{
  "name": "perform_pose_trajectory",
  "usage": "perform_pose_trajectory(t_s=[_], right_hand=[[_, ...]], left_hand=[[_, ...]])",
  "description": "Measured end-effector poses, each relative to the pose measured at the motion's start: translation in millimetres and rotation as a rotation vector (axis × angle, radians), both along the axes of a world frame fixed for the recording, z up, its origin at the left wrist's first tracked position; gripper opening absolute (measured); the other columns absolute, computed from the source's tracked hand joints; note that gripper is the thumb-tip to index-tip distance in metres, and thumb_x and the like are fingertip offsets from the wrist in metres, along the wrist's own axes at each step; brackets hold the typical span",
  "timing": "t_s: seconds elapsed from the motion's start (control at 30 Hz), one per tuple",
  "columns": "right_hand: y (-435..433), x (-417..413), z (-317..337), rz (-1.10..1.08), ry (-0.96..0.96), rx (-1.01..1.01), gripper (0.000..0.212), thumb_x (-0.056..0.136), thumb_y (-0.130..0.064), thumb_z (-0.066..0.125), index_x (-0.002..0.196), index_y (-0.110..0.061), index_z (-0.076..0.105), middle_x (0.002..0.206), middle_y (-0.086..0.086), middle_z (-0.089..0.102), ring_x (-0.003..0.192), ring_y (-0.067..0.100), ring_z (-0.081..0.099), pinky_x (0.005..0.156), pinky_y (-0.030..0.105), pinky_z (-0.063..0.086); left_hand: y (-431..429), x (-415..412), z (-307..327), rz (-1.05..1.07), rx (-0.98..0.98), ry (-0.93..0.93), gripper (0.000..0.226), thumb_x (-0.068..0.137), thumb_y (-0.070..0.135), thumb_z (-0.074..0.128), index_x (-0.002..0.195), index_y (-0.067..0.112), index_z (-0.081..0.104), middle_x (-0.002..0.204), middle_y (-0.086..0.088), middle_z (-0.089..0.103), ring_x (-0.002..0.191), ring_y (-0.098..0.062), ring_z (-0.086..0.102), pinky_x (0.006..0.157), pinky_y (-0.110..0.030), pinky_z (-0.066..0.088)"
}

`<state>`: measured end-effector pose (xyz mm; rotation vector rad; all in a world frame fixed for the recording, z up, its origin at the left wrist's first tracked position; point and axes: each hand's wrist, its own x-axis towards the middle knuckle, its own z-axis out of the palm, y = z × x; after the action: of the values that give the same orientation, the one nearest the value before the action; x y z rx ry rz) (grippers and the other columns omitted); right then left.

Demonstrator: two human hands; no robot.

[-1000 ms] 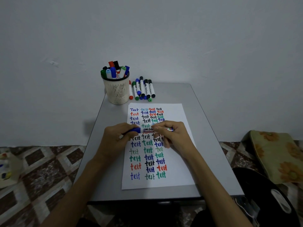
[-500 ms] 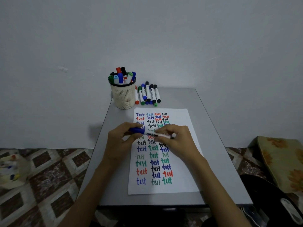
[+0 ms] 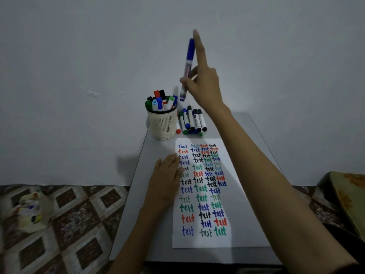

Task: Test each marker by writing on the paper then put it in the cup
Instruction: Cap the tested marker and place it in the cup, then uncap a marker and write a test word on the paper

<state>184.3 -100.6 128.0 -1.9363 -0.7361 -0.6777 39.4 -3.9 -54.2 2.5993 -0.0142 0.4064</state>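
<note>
- My right hand [image 3: 205,84] pinches the blue marker [image 3: 187,64] upright above the cup [image 3: 163,123], at its right rim, forefinger straight; left hand [image 3: 166,178] lies flat, nearer me
- The cup looks crowded; I fear the marker glancing off its rim

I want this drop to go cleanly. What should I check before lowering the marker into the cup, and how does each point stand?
1. Blue marker capped: ok, cap on upper end.
2. Right hand grip: ok, fingers pinch the barrel.
3. Marker over the mesh cup: not ok, lower end shows just right of its rim.
4. Room in cup: cannot tell, crowded with markers.
5. Left hand steadying paper: ok, flat on its left edge.
</note>
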Motion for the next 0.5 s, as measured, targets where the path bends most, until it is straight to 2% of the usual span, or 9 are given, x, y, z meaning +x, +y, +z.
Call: perform_pose_trajectory(t_s=[0.07,0.13,0.23,0.3,0.37,0.43,0.47,0.5], right_hand=[[20.8,9.7,9.8,0.023,-0.058,-0.007,0.092,0.082,0.002,0.066,0.154,-0.016,0.011,0.092,0.011,0.068,0.058,0.014,0.063,0.059,0.032,0.057],[38.7,15.3,9.7,0.015,-0.073,-0.017,0.090,0.081,0.004,0.065,0.153,-0.019,0.015,0.081,0.009,0.066,0.057,0.018,0.062,0.058,0.034,0.057],[55.4,23.8,-5.8,-0.012,0.003,-0.032,0.078,0.084,0.003,0.061,0.149,-0.019,0.024,0.074,0.007,0.061,0.060,0.020,0.061,0.060,0.033,0.056],[60.0,27.5,-17.5,-0.033,0.058,-0.184,0.052,0.088,-0.004,0.059,0.136,-0.015,0.042,0.079,0.008,0.062,0.067,0.022,0.061,0.064,0.035,0.056],[60.7,26.4,-23.1,-0.119,0.085,-0.417,0.017,0.094,-0.018,0.055,0.104,-0.007,0.063,0.082,0.009,0.063,0.076,0.022,0.060,0.070,0.035,0.052],[61.6,25.3,-27.0,-0.138,0.092,-0.511,0.039,0.099,-0.029,0.047,0.072,-0.003,0.059,0.078,0.007,0.055,0.080,0.020,0.051,0.067,0.032,0.042],[60.9,23.0,-25.5,-0.120,0.099,-0.510,0.045,0.100,-0.031,0.045,0.069,-0.002,0.058,0.083,0.008,0.054,0.086,0.020,0.048,0.069,0.032,0.040],[59.6,24.0,-25.9,-0.090,0.100,-0.485,0.047,0.100,-0.033,0.043,0.074,0.000,0.064,0.093,0.010,0.056,0.094,0.021,0.048,0.074,0.033,0.041]], left_hand=[[0.3,-0.1,-0.2,0.000,-0.006,-0.008,0.046,0.100,0.030,0.030,0.144,0.015,0.026,0.152,0.001,0.024,0.139,-0.006,0.015,0.115,-0.026,-0.002],[0.4,0.0,-0.1,-0.001,-0.016,-0.021,0.046,0.100,0.030,0.030,0.143,0.015,0.028,0.151,0.001,0.025,0.139,-0.005,0.016,0.115,-0.024,-0.002],[1.0,0.4,-0.3,-0.002,-0.028,-0.019,0.046,0.100,0.031,0.030,0.143,0.015,0.029,0.151,0.001,0.027,0.139,-0.005,0.018,0.113,-0.022,-0.004],[0.9,0.3,-0.5,-0.003,-0.032,-0.025,0.047,0.099,0.033,0.031,0.143,0.015,0.030,0.150,0.001,0.028,0.138,-0.005,0.020,0.113,-0.022,-0.004],[0.6,0.2,-0.3,-0.004,-0.038,-0.028,0.047,0.099,0.032,0.032,0.142,0.014,0.031,0.150,0.000,0.028,0.138,-0.006,0.021,0.114,-0.023,-0.002],[0.1,-0.1,0.1,-0.005,-0.041,-0.028,0.047,0.099,0.032,0.032,0.142,0.014,0.031,0.150,0.000,0.029,0.138,-0.007,0.022,0.115,-0.025,0.000],[0.1,-0.5,0.6,-0.004,-0.042,-0.027,0.047,0.099,0.033,0.032,0.142,0.014,0.031,0.150,0.000,0.029,0.138,-0.007,0.022,0.115,-0.025,0.001],[0.3,-1.1,1.0,-0.003,-0.041,-0.025,0.047,0.099,0.033,0.032,0.142,0.014,0.030,0.150,0.000,0.029,0.138,-0.007,0.021,0.115,-0.026,0.001]])
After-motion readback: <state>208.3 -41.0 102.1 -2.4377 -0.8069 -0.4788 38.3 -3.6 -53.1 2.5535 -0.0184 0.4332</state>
